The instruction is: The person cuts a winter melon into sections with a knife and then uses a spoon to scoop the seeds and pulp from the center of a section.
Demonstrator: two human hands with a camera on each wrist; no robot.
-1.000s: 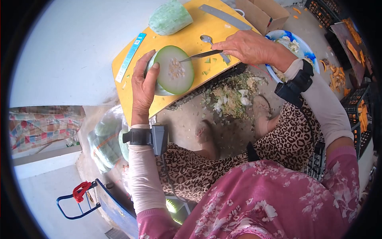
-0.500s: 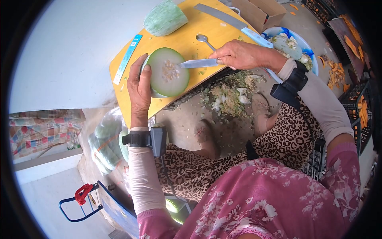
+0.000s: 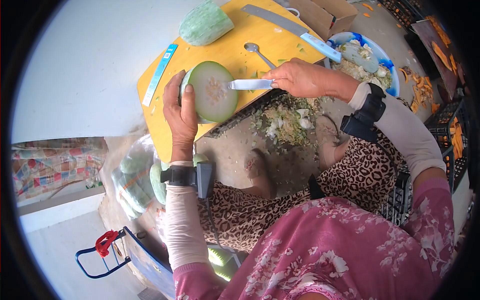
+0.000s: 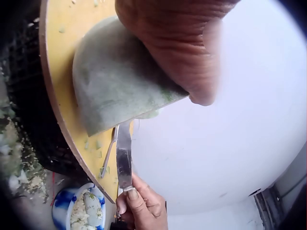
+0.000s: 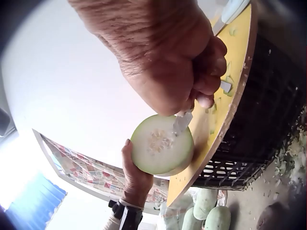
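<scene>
The cut melon rests on the yellow tabletop, near its edge. Beside the melon, the left hand grips its rind, fingers curved around it and thumb apart. On the melon's other side, the right hand pinches a small knife between closed fingers, blade tip at the seeded face. Beyond the melon lies a spoon.

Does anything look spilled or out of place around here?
Yes: a heap of pale and green scraps lies on the grey floor beside the yellow board, though a blue-and-white basin holds similar scraps. Orange strips are scattered too.
</scene>
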